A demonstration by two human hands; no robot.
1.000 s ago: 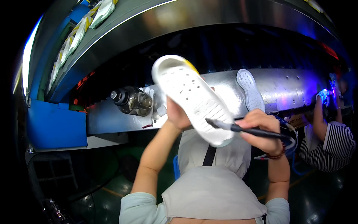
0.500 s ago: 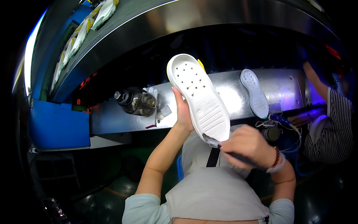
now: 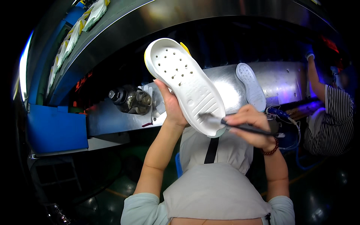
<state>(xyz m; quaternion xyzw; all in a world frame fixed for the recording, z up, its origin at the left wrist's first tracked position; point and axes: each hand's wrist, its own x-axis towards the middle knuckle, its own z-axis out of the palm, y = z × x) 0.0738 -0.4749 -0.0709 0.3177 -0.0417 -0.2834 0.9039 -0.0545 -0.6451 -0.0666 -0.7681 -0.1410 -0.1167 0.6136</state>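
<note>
A white shoe sole (image 3: 200,95) with a raised rim, a cluster of small holes at its far end and yellow at the edge is tilted up before me. My left hand (image 3: 173,107) is closed on its left side, the thumb along the rim. In my right hand (image 3: 251,125) is a brush (image 3: 249,128) with a dark handle. Its bristles, smeared by motion, are over the ridged near end of the sole; whether they touch I cannot tell. A second white sole piece (image 3: 251,86) lies flat on the metal bench, right of the held one.
On the metal bench (image 3: 101,122) at left stands a dark translucent bottle (image 3: 133,99). Further left is a blue box (image 3: 56,129). White-and-yellow pieces (image 3: 77,35) line a belt at upper left. Right of me sit a blue connector with cables (image 3: 279,112) and another person in a striped sleeve (image 3: 337,108).
The held sole has shifted up and left. The brush has moved from the near tip further onto the ridged part, and its handle now points more to the right.
</note>
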